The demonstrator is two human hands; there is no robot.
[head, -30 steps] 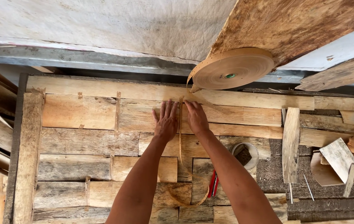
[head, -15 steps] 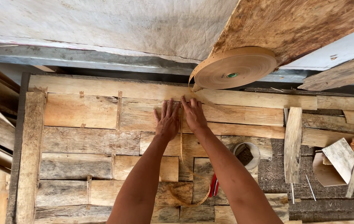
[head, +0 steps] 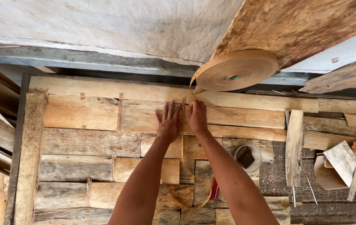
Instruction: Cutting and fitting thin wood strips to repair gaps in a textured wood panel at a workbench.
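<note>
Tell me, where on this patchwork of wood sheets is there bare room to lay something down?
The veneer sheets left of the left hand lie bare out to the plank along the edge. Right of the right hand it is crowded: tape roll, small bowl, loose offcuts.

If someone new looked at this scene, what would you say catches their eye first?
Most striking are the left hand and right hand, pressed flat side by side on the patchwork of veneer sheets at the centre, either side of a thin paper tape strip. Just above them, at upper right, hangs a big tan tape roll under a rough slanted board.
</note>
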